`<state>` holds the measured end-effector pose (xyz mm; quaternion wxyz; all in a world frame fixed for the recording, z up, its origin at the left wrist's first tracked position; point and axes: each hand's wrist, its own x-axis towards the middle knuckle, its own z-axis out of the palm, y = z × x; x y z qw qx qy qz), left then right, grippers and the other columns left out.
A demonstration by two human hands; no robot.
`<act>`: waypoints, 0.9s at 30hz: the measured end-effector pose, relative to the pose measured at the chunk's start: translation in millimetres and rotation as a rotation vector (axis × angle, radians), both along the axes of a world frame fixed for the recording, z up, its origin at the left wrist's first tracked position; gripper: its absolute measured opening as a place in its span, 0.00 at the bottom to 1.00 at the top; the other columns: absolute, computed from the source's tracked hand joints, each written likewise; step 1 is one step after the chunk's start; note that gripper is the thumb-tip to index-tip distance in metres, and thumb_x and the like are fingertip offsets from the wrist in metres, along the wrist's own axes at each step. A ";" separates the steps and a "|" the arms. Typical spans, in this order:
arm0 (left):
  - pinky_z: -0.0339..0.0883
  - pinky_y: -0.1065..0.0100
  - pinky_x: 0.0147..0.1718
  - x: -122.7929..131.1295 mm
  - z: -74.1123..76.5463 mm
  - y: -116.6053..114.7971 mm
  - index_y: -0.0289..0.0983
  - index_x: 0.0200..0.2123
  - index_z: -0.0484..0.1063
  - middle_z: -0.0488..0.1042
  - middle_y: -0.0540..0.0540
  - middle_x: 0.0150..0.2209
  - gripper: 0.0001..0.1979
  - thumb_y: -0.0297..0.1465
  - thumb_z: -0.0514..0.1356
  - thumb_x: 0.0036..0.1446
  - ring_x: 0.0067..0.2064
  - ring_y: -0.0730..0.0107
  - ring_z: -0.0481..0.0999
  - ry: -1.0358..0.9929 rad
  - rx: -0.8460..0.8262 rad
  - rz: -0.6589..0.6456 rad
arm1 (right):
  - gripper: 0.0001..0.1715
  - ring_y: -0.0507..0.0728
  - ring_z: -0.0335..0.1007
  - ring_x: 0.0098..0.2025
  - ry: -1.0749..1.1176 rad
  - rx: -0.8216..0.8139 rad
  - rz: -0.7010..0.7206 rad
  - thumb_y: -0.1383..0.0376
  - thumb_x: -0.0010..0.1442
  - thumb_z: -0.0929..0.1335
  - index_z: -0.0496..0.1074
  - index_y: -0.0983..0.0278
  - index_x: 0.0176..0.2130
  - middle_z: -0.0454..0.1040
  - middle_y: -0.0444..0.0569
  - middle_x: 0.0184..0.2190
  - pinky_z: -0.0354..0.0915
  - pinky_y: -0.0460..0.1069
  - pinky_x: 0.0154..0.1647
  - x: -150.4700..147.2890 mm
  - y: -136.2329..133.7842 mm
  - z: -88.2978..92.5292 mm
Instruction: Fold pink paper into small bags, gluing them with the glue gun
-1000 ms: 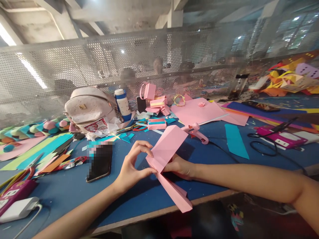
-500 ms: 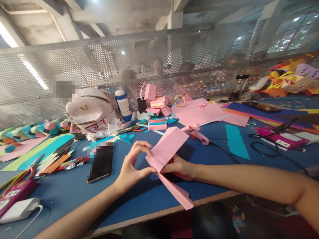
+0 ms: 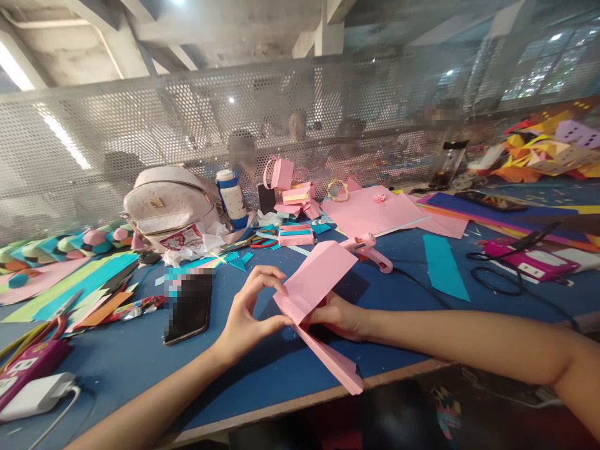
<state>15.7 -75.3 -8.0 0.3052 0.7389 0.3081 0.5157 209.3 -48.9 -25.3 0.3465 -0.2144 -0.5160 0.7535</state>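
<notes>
The left hand (image 3: 246,315) has its grip on the folded pink paper (image 3: 323,278), pinching its left edge. The right hand (image 3: 344,315) grasps the paper too, with its fingertips hidden. The paper is up over the front of the blue tabletop (image 3: 262,387). A glue gun (image 3: 368,244) lies just behind it, and a phone (image 3: 192,306) lies left.
</notes>
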 end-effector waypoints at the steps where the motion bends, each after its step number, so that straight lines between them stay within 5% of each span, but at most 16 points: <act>1: 0.57 0.63 0.52 -0.3 0.1 0.0 0.40 0.38 0.72 0.66 0.45 0.47 0.17 0.37 0.71 0.46 0.50 0.61 0.66 -0.004 -0.003 -0.002 | 0.26 0.54 0.68 0.36 -0.005 -0.009 -0.011 0.65 0.39 0.79 0.75 0.65 0.40 0.75 0.44 0.33 0.62 0.49 0.40 -0.3 -0.1 -0.1; 13: 0.62 0.63 0.50 -2.2 -1.1 6.3 0.43 0.45 0.79 0.72 0.43 0.45 0.17 0.37 0.68 0.49 0.49 0.61 0.69 -0.074 -0.081 -0.104 | 0.22 0.50 0.67 0.27 -0.017 -0.116 -0.051 0.60 0.40 0.79 0.74 0.66 0.35 0.74 0.42 0.24 0.62 0.47 0.30 -3.1 -0.7 2.3; 22: 0.63 0.64 0.50 -3.0 -1.7 8.8 0.42 0.47 0.78 0.73 0.44 0.43 0.19 0.36 0.68 0.50 0.47 0.61 0.69 -0.099 -0.100 -0.094 | 0.28 0.52 0.71 0.33 0.012 -0.178 -0.079 0.61 0.38 0.80 0.76 0.65 0.40 0.77 0.46 0.34 0.65 0.48 0.35 -3.0 0.8 0.7; 27: 0.63 0.64 0.49 -4.3 -1.8 7.9 0.42 0.45 0.79 0.74 0.44 0.42 0.17 0.35 0.68 0.50 0.46 0.62 0.70 -0.106 -0.084 -0.077 | 0.25 0.51 0.70 0.30 0.019 -0.169 -0.077 0.61 0.41 0.80 0.76 0.64 0.39 0.76 0.44 0.30 0.65 0.46 0.32 -3.2 0.8 -2.3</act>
